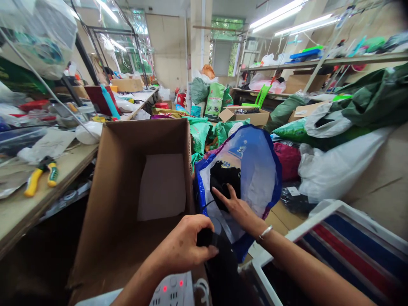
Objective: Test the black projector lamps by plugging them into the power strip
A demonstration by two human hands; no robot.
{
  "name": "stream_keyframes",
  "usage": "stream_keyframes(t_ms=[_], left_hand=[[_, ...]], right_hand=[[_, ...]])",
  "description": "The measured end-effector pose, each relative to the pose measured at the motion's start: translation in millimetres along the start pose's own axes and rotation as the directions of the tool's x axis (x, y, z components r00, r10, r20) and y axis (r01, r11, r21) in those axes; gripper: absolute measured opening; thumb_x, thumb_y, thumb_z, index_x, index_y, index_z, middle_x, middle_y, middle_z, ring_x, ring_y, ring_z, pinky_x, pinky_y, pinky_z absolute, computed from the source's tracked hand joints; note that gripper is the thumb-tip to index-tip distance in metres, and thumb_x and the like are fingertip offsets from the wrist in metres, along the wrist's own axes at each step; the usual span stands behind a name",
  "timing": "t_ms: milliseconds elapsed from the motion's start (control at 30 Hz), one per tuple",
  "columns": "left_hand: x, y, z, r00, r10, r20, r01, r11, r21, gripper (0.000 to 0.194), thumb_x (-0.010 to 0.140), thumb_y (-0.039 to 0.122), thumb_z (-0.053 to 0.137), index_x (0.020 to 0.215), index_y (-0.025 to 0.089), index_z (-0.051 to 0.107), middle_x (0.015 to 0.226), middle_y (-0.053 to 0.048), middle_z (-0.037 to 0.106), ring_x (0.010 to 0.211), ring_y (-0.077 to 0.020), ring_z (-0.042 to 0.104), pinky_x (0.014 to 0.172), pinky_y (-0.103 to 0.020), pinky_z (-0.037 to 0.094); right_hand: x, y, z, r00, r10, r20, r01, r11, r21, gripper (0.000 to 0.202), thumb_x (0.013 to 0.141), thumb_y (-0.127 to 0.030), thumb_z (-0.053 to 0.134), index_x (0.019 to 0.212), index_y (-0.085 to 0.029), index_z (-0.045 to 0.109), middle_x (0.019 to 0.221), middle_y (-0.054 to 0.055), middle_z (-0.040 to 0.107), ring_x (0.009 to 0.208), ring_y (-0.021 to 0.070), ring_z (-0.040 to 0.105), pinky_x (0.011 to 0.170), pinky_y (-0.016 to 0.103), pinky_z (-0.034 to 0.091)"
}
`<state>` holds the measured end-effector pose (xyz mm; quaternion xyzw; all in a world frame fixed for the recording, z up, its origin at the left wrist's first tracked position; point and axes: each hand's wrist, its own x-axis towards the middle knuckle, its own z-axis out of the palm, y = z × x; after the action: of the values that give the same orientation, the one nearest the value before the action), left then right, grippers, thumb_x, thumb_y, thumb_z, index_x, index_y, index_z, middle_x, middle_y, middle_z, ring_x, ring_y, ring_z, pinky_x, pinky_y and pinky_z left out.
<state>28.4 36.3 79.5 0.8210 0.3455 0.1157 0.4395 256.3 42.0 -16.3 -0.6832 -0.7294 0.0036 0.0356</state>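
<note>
My left hand (188,240) is curled round a black item (206,239) at the lower middle, just right of a large open cardboard box (111,191). With spread fingers, my right hand (236,206) reaches into a blue-rimmed bag (277,170), over dark fabric-like items (225,175) inside it. The fingertips are at or just above the dark items; contact is hard to tell. A pale sheet (162,187) lies in the cardboard box. A silver bracelet (266,232) circles my right wrist.
Yellow-handled pliers (34,182) lie on the left workbench (70,163). A power strip (174,291) with red lights is at the bottom. A white-framed, striped container (350,255) stands lower right. Full bags (344,165) and a small box (259,117) lie behind.
</note>
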Motion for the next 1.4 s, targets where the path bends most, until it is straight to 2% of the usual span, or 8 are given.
stream_keyframes(t_ms=[133,300,600,700,867,1000,1167,1400], left_hand=[[0.9,6.3,3.4,0.997,0.035,0.063,-0.036,0.999,0.015,0.016,0.062,0.016,0.068,0.073,0.018,0.057,0.073,0.003,0.055,0.072,-0.0145,0.049,0.064,-0.025,0.034],[-1.5,1.9,4.9,0.995,0.056,0.078,-0.060,0.997,0.045,0.016,0.061,0.014,0.068,0.072,0.018,0.057,0.076,0.002,0.057,0.074,-0.0149,0.050,0.066,-0.025,0.035],[-10.7,5.5,-5.0,0.994,0.021,0.104,-0.019,1.000,-0.014,0.015,0.060,0.014,0.067,0.069,0.017,0.056,0.073,0.003,0.055,0.071,-0.0138,0.049,0.062,-0.024,0.036],[-15.2,1.5,-8.3,0.994,-0.001,0.113,0.011,0.996,-0.089,0.014,0.061,0.016,0.066,0.070,0.018,0.055,0.071,0.003,0.052,0.066,-0.0129,0.048,0.057,-0.023,0.036],[-18.9,-2.1,-7.9,0.992,-0.022,0.126,0.045,0.982,-0.185,0.014,0.061,0.015,0.065,0.069,0.018,0.054,0.065,0.006,0.048,0.061,-0.0104,0.046,0.053,-0.021,0.035],[-19.1,-0.2,-6.3,0.992,-0.007,0.122,0.029,0.983,-0.179,0.014,0.061,0.014,0.065,0.070,0.017,0.054,0.066,0.006,0.049,0.062,-0.0105,0.046,0.054,-0.021,0.035],[-20.7,-3.8,-8.0,0.992,-0.030,0.126,0.053,0.981,-0.185,0.014,0.062,0.015,0.065,0.069,0.017,0.053,0.065,0.006,0.049,0.061,-0.0101,0.046,0.053,-0.021,0.035],[-21.9,-3.9,-6.6,0.983,-0.068,0.169,0.084,0.992,-0.091,0.015,0.061,0.016,0.066,0.072,0.018,0.056,0.070,0.004,0.051,0.064,-0.0111,0.047,0.054,-0.021,0.035]], right_hand=[[12.5,22.5,-5.7,0.997,0.072,0.035,-0.075,0.994,0.081,0.091,0.070,0.010,0.041,0.147,-0.024,0.007,0.150,0.028,0.002,0.083,0.0291,0.070,0.068,0.036,0.052],[16.5,56.8,-8.0,0.987,0.111,0.119,-0.131,0.976,0.173,0.085,0.064,-0.006,0.066,0.140,-0.001,0.028,0.137,0.035,0.036,0.109,0.0357,0.058,0.088,0.039,0.045],[5.7,79.0,-11.8,0.972,0.012,0.234,-0.123,0.877,0.464,0.034,0.058,-0.003,0.056,0.087,-0.013,0.071,0.074,0.007,0.071,0.070,0.0220,0.067,0.065,0.030,0.051],[2.9,81.3,-5.2,0.978,0.017,0.207,-0.137,0.800,0.584,0.037,0.068,-0.006,0.045,0.095,-0.013,0.068,0.058,0.000,0.066,0.056,0.0161,0.065,0.056,0.027,0.051],[-12.7,53.9,10.2,0.995,0.030,0.091,-0.084,0.732,0.676,0.070,0.071,-0.021,0.060,0.137,-0.016,0.037,0.095,0.007,0.070,0.083,0.0193,0.066,0.073,0.031,0.052],[-22.9,27.5,36.5,0.996,0.013,0.088,-0.066,0.773,0.631,0.095,0.059,-0.017,0.073,0.143,-0.014,0.027,0.095,0.009,0.069,0.079,0.0222,0.064,0.069,0.032,0.050],[-27.0,28.6,50.2,0.999,0.039,0.022,-0.045,0.828,0.558,0.091,0.076,-0.012,0.056,0.147,-0.015,0.000,0.074,0.003,0.065,0.064,0.0210,0.062,0.064,0.033,0.048],[-28.1,32.4,26.4,0.997,-0.024,-0.067,0.039,0.971,0.234,0.085,0.079,-0.006,0.052,0.146,-0.032,0.007,0.130,0.017,0.049,0.086,0.0259,0.068,0.075,0.037,0.052]])
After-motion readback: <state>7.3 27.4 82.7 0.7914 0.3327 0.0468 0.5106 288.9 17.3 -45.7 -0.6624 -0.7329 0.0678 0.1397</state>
